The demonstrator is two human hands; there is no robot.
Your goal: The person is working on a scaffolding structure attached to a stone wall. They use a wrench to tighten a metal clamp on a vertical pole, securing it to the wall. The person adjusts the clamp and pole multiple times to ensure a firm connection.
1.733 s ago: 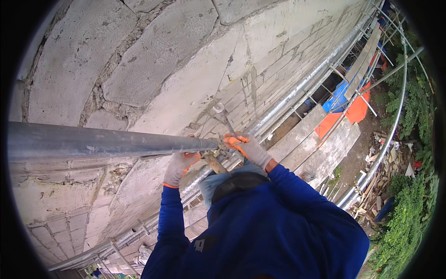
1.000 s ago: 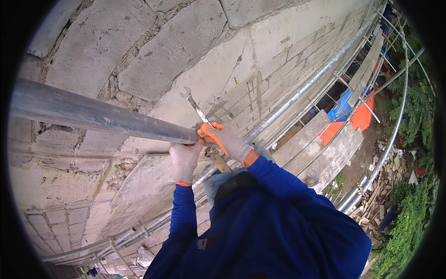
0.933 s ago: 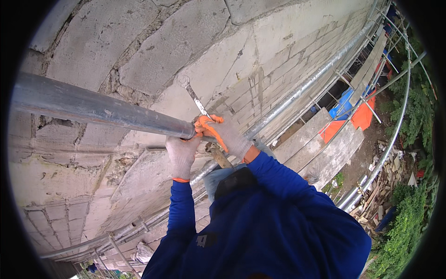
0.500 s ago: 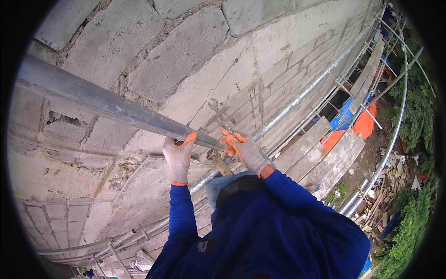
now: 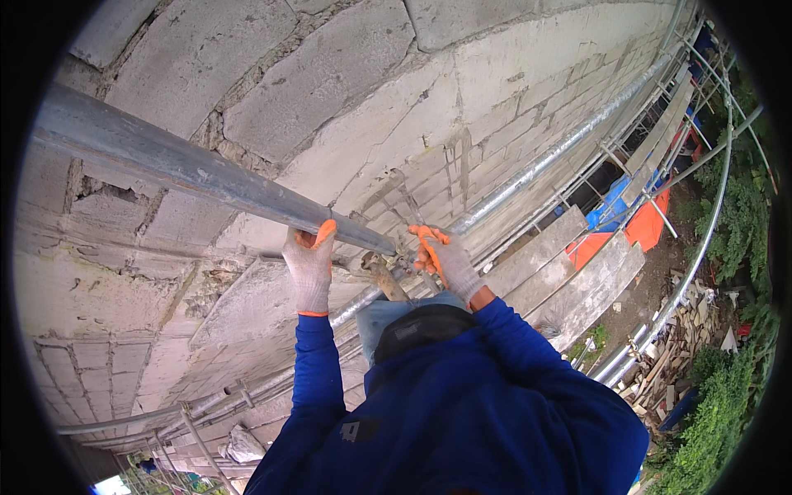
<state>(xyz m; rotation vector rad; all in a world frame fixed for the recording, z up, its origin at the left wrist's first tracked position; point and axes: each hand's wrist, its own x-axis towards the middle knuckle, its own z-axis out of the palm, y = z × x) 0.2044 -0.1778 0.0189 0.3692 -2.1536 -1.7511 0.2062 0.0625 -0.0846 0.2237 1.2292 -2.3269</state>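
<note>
Head view: your two hands work apart, both in pale knit gloves with orange palms. Your left hand (image 5: pixel 309 274) is closed on the underside of a thick grey metal pipe (image 5: pixel 206 181), thumb up along its near face and fingers curling out of sight beneath. That hold, a short way back from the pipe's far end, looks meant to bear its weight and steady the tip.

Your right hand (image 5: pixel 450 262) grips a slim silver metal wrench (image 5: pixel 406 196), its head pointing up and away from you toward the wall. The wrench is blurred, so you can't tell from here whether its head touches anything. Carrying it in the curled fingers probably keeps it from dropping while the hand stays near the pipe end.

The pipe slants from upper left down to the middle, its end just beside your right fingers and above a short, rusty-brown tube stub (image 5: pixel 389 282); whether the two touch is unclear. Behind it rises a weathered grey block wall (image 5: pixel 330 99). A long shiny galvanised tube (image 5: pixel 569 148) follows that wall, likely as part of the scaffold's framing, with pale grey planks (image 5: pixel 590 285) lying lower on the right, presumably as decking.
</note>
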